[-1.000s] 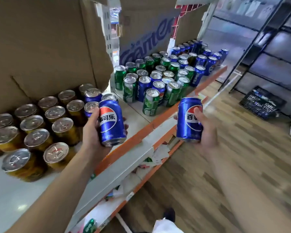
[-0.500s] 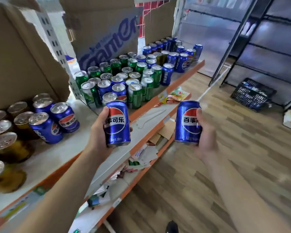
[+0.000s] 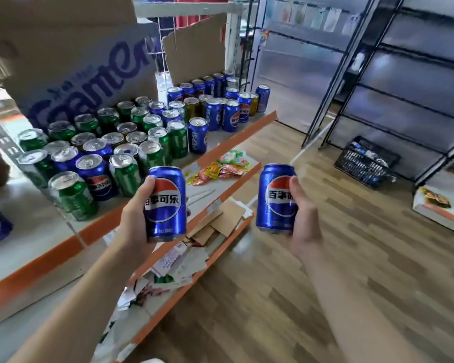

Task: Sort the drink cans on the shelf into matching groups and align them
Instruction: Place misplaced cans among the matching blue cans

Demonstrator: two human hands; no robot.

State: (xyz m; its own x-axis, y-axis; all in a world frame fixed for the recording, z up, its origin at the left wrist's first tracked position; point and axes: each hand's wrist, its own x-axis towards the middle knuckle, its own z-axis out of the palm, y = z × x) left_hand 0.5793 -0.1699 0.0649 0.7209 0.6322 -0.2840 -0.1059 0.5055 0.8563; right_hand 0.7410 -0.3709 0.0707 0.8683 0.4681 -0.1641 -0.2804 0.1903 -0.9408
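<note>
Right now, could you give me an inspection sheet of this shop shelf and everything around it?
Surface: white metal shelf with orange front edge, bearing cans.
Job's things: green aluminium cans mixed with blue aluminium cans nearby; mostly blue group farther along.
Clutter: colourful snack packets and paper scraps on the lower shelf.
Hands: left hand grips a blue cola can; right hand grips a second blue cola can.
Cables: nothing seen.
Surroundings: printed cardboard box, black metal racks, black plastic basket, wooden floor.
</note>
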